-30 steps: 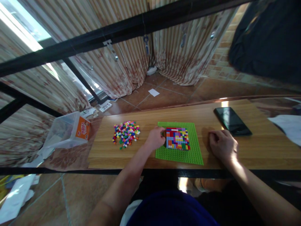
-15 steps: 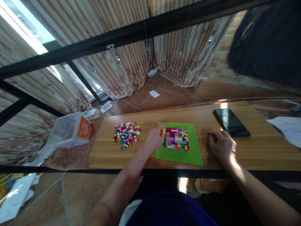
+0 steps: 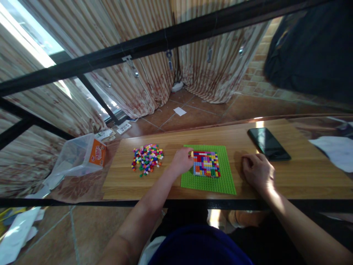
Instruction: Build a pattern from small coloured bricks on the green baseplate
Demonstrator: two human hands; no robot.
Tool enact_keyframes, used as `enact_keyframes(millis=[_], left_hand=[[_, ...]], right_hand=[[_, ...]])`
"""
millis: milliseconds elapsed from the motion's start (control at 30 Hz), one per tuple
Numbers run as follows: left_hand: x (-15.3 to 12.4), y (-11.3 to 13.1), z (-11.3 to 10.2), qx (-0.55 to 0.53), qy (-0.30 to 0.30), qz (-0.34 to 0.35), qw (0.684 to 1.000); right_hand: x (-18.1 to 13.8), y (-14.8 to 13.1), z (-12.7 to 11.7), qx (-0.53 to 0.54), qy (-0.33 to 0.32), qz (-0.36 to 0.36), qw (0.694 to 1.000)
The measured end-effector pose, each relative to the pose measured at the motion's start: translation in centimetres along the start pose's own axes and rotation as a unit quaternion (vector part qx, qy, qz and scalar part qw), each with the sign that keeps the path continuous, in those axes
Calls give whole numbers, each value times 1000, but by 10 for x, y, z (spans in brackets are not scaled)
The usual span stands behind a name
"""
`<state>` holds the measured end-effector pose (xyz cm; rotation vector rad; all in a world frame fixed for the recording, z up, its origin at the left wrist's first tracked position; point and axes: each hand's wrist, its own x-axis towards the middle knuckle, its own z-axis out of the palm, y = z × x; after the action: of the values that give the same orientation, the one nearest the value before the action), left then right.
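My left hand pinches a small yellow toy brick at the upper left edge of a square block of multicoloured toy bricks. This block sits on a green studded baseplate, on the wooden table. Whether the yellow brick touches the block I cannot tell. To the right of the baseplate, my right hand rests on the table with its fingers curled in and nothing seen in them. A pile of loose small bricks in many colours lies left of my left hand.
A black phone lies just beyond my right hand. Left of the wooden table stands a clear plastic box with an orange label. White paper lies at the right. A dark metal bar crosses in front of the curtains.
The view has shifted slightly. My left hand stays at the block's left edge, and less of the yellow brick shows between its fingers. My right hand has not moved on the table.
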<state>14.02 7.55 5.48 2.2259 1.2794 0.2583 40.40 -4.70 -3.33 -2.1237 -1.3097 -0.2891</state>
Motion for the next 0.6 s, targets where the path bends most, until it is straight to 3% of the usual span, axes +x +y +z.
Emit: enact_keyframes(millis=[367,600], left_hand=[[0,-1,4,-2,35,62,997],[1,2,0,40,11,64,997]], right_hand=[[1,-3,-3,2,1,-8,1000],[1,-3,-2,10,-5,1,1000]])
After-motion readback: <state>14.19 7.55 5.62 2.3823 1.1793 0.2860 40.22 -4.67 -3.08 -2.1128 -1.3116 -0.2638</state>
